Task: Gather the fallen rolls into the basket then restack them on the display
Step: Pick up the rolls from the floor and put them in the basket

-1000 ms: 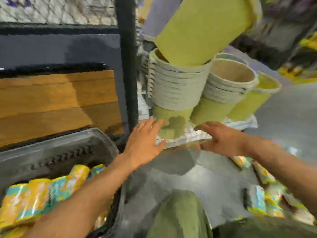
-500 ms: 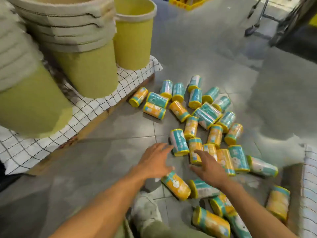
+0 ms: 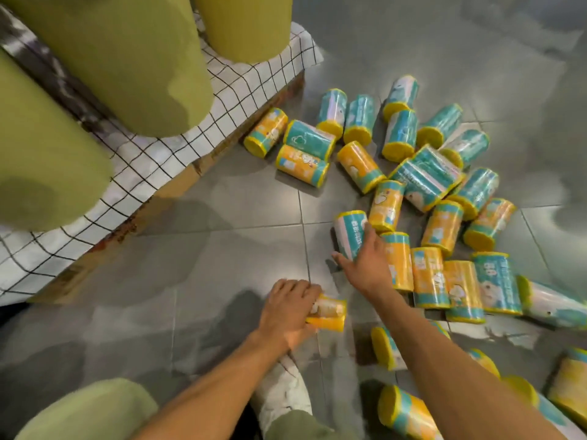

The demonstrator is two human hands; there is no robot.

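Gripping an orange roll [image 3: 328, 311] in the left hand [image 3: 290, 308], clasping a teal roll [image 3: 349, 231] in the right hand [image 3: 367, 265], at the scattered rolls' [image 3: 425, 182] near edge; leaving open floor [image 3: 222, 249] beside the display [image 3: 222, 100] edge, bearing green bins [image 3: 133, 58], contents hidden.

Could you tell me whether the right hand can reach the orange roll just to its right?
Probably yes: that orange roll lies uncovered beside the right hand, though the hand now grips a teal roll.

Yellow-teal wrapped rolls [image 3: 425, 182] scattered across floor
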